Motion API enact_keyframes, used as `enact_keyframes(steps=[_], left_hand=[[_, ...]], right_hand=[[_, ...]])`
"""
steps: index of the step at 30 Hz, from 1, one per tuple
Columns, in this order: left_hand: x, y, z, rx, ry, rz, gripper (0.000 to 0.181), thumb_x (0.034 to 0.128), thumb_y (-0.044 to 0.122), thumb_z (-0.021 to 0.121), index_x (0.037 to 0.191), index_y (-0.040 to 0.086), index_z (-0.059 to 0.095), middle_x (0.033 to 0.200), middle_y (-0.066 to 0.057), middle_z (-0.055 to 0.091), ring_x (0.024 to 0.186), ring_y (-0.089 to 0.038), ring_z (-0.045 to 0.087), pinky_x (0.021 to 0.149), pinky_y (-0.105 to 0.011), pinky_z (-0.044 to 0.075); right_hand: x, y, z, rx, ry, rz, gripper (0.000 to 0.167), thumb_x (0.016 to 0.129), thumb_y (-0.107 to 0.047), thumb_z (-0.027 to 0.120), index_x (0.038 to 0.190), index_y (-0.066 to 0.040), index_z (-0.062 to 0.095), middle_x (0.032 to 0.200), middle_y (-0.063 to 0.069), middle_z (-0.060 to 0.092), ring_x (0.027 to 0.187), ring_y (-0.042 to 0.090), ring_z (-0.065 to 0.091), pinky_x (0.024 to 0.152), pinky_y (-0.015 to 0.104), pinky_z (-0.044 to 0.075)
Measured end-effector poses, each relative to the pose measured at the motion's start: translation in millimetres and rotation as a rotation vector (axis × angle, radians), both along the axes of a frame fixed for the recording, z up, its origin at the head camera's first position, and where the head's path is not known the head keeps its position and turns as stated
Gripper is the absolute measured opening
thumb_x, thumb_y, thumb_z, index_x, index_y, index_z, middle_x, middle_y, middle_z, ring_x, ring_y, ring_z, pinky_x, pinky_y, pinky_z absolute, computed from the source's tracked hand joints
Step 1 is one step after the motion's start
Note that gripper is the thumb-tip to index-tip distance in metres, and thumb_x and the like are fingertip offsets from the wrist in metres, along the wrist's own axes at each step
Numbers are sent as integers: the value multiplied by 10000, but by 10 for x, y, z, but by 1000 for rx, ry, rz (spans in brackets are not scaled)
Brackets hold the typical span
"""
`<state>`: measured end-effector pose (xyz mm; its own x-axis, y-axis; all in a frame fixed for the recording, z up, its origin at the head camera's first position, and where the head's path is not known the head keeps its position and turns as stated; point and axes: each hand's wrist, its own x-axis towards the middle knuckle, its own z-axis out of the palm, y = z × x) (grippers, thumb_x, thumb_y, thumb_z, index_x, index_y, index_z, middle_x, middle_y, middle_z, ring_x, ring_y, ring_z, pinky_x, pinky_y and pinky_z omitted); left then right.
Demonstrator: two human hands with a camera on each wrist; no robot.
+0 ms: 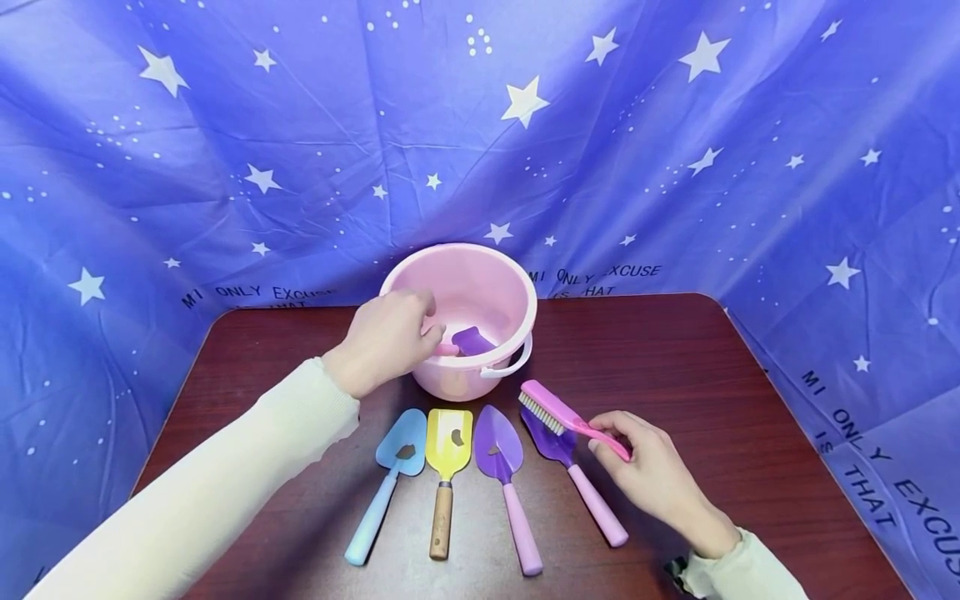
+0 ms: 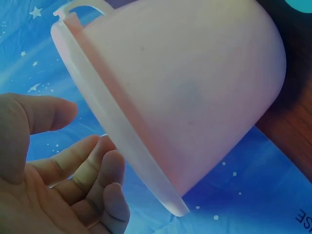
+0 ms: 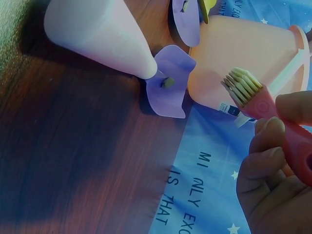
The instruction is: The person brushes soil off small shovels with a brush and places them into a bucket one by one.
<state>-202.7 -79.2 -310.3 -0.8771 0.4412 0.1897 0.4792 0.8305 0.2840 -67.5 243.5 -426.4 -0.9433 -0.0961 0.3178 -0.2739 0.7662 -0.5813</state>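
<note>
A pink bucket [image 1: 471, 385] with a white handle [image 1: 512, 364] stands at the back of the table. My left hand [image 1: 390, 337] is over its near left rim. In the left wrist view its thumb and fingers are apart, loosely bent, with nothing between them. Inside the bucket lie a purple piece [image 1: 472, 340] and a pink piece [image 1: 446, 350], partly hidden by the rim. My right hand [image 1: 656, 467] pinches the handle of a pink brush [image 1: 567, 414] with pale bristles. The brush is above a purple scoop [image 1: 596, 504] with a pink handle, covering part of its blade.
Left of that scoop, a purple trowel [image 1: 512, 492], a yellow shovel [image 1: 448, 450] with a wooden handle and a blue trowel [image 1: 397, 454] lie in a row. They are on the dark wooden table [image 1: 660, 350]. A blue star-printed cloth [image 1: 337, 125] hangs behind and at both sides.
</note>
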Motion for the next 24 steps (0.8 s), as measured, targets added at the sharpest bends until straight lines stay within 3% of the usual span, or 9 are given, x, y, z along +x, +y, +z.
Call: enact_keyframes(steps=[11,18,24], left_hand=[[218,-207,67,107,69,19,167,866,238,614,880,75,643,737,-26,555,637,-193,512,554,-362,429],[381,-349,-13,123,114,46,132,852,231,611,824,102,601,689,9,503,591,-162,474,512,-328,391],[482,-430,-96,127,89,61,130,843,233,643,875,115,602,697,14,496,611,-153,468,530,-322,387]], right_hand=[[19,0,29,-10,13,10,267,764,-22,738,947,-201,663,748,-135,541,618,21,469,560,171,367],[21,-4,29,-14,9,13,267,766,-23,738,953,-197,663,760,-134,552,628,26,479,564,182,377],[19,-2,14,-23,3,4,268,764,-19,737,943,-203,660,760,-145,550,631,27,484,563,188,381]])
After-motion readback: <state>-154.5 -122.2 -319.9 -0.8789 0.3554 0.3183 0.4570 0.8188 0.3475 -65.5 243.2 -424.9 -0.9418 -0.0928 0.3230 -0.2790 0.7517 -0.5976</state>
